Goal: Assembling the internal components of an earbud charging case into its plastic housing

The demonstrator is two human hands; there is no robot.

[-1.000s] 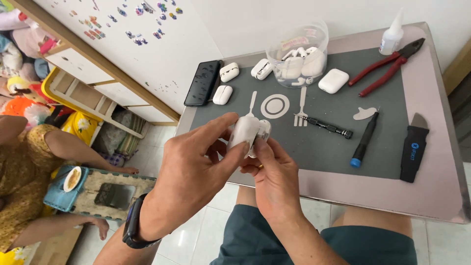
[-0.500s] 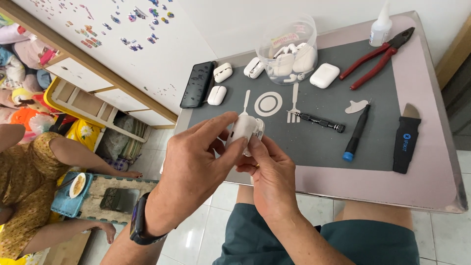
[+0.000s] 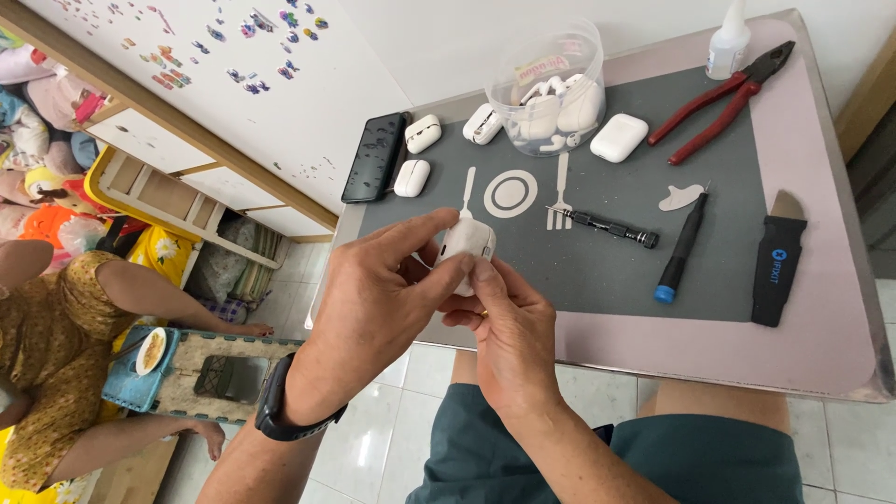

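Both my hands hold a small white earbud case [image 3: 466, 241] over the near left edge of the grey mat [image 3: 597, 271]. My left hand [image 3: 383, 299], with a black wrist band, wraps the case from the left, thumb and forefinger on top. My right hand [image 3: 509, 327] grips it from below, thumb pressed on its front. Part of the case is hidden by my fingers.
On the mat lie more white cases [image 3: 423, 133], a clear tub of earbud parts [image 3: 551, 89], a black phone [image 3: 373, 157], red pliers [image 3: 723, 89], a glue bottle [image 3: 728, 37], a black screwdriver [image 3: 607, 227], a blue-tipped tool [image 3: 679, 247] and a black pry tool [image 3: 777, 271]. A person sits on the floor at left [image 3: 56, 336].
My hands and the case have stayed close together; the view has shifted slightly, and my fingers have adjusted on the case.
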